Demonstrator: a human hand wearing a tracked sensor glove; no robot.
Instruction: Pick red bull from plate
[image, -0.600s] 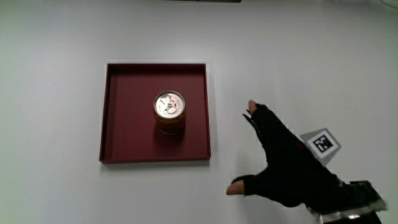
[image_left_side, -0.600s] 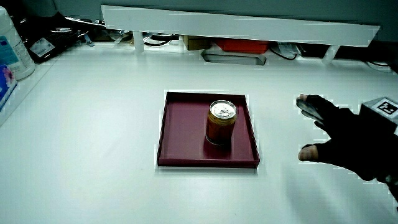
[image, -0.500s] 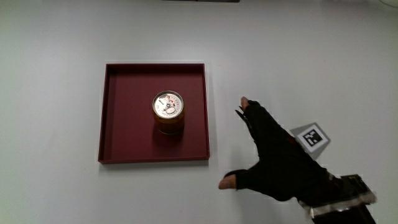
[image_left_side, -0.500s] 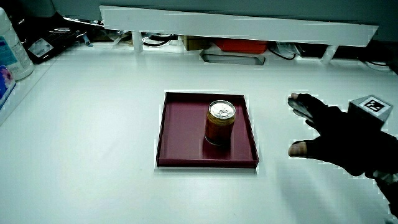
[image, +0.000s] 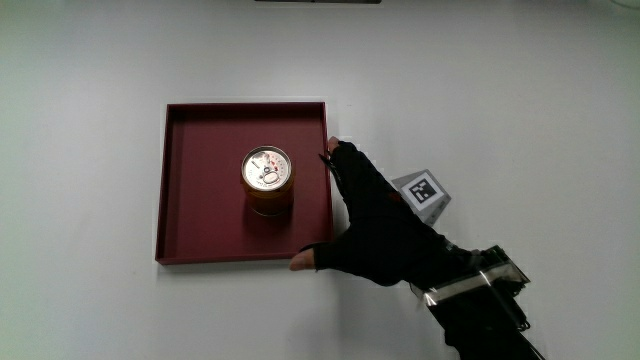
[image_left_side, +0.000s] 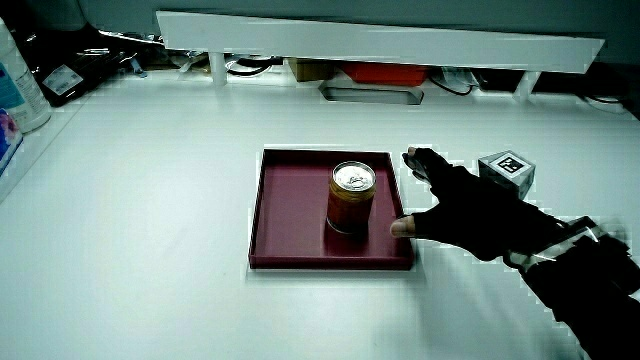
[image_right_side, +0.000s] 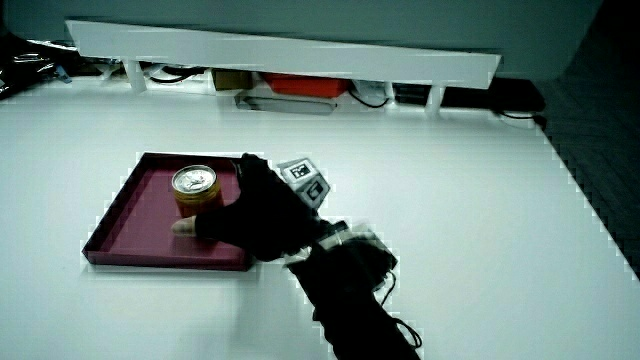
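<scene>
A short can (image: 268, 178) with a silver lid and orange-gold body stands upright near the middle of a dark red square plate (image: 180, 215). It shows in both side views (image_left_side: 351, 197) (image_right_side: 195, 190), as does the plate (image_left_side: 285, 215) (image_right_side: 125, 225). The gloved hand (image: 352, 225) is at the plate's edge beside the can, fingers spread and holding nothing. Its forefinger (image: 334, 153) lies along the rim and its thumb (image: 305, 260) reaches over the plate's corner nearest the person. In both side views the hand (image_left_side: 445, 205) (image_right_side: 245, 210) stands close to the can but apart from it.
A patterned cube (image: 422, 192) sits on the back of the hand. A low white partition (image_left_side: 380, 40) with cables and clutter under it runs along the table's edge farthest from the person. A white bottle (image_left_side: 15, 80) stands at the table's edge in a side view.
The hand has moved across the table toward the plate and now reaches its rim beside the can. Its fingers stay spread. Can and plate have not moved.
</scene>
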